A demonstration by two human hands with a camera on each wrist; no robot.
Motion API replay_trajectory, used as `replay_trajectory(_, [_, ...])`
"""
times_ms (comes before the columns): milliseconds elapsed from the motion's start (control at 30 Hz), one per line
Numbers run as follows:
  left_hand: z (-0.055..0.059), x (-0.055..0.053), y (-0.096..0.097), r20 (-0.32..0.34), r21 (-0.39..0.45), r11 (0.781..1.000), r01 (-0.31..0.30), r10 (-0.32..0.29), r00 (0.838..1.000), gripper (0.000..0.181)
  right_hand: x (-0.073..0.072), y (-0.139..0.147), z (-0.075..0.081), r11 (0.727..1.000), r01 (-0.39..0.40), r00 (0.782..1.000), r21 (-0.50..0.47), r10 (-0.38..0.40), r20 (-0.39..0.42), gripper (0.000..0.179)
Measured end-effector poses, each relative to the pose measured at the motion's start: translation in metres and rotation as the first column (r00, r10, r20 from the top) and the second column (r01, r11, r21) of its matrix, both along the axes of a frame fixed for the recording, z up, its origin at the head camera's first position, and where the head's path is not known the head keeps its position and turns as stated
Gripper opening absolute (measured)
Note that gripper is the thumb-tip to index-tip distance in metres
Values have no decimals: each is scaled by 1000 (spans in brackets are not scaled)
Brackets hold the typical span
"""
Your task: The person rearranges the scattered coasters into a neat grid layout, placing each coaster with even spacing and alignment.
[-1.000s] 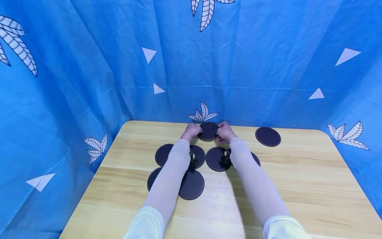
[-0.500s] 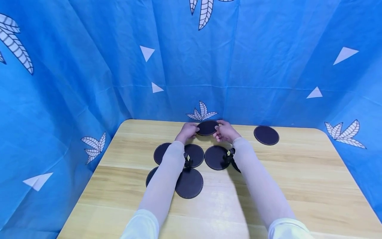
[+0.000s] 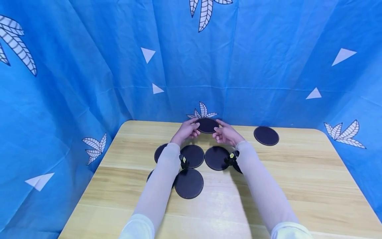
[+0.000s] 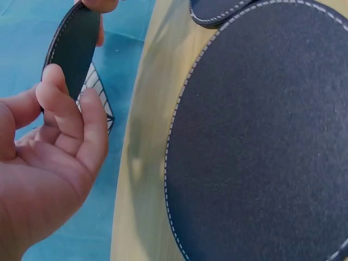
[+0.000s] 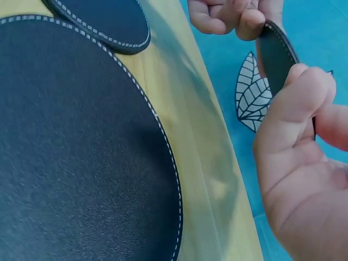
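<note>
A round dark leather coaster (image 3: 207, 125) with pale edge stitching is held between my two hands, raised off the table near its far edge. My left hand (image 3: 186, 130) pinches its left rim between thumb and fingers. On the opposite rim, my right hand (image 3: 227, 133) pinches it too. Both wrist views show the coaster (image 4: 76, 49) tilted nearly edge-on, apart from the tabletop. Closest below the left wrist lies another coaster (image 3: 193, 156); a matching coaster (image 3: 216, 158) lies flat beneath the right wrist.
On the wooden table (image 3: 298, 186), one coaster (image 3: 189, 184) lies nearer me and another coaster (image 3: 266, 135) lies far right. My forearms partly cover several more. A blue patterned curtain (image 3: 262, 66) hangs behind the table and along its sides.
The held coaster has risen slightly and shifted a little toward the curtain. My wrists have spread outward, uncovering more of the coasters between them. The visible coasters on the table stay put.
</note>
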State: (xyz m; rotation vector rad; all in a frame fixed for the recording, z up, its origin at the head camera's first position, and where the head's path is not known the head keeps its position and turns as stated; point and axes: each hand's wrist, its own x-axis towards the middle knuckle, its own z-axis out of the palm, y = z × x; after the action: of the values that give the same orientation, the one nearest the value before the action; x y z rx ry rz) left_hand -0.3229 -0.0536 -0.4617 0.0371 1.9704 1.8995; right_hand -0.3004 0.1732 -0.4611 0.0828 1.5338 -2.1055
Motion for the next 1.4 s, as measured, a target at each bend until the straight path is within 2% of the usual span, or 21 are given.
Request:
replay_trajectory(300, [9,6,-6,-18,100,990,101,-100,995,67,11,4,8,990,-77,997,-118,72,-40,76])
replay_trajectory(567, [18,18,-5,-57,196,961,195,-188,981,71,20,5,14,983,-98,993,-156,86,-83,78])
replay_trajectory(800, [20,27,-5,-23,278,932,232,-235,972,76,29,2,16,981,-132,983,-143,111,-150,77])
replay_trajectory(933, [19,32,-7,-31,287,927,241,-243,970,78,35,0,17,981,-143,977,-128,120,-175,77])
replay_trajectory(1233, [20,47,-7,-61,242,936,256,-248,967,78,48,0,18,989,-132,971,-66,116,-209,76])
replay_trajectory(1400, [19,54,-8,-62,246,935,256,-249,967,77,55,0,21,991,-127,971,-32,118,-208,76])
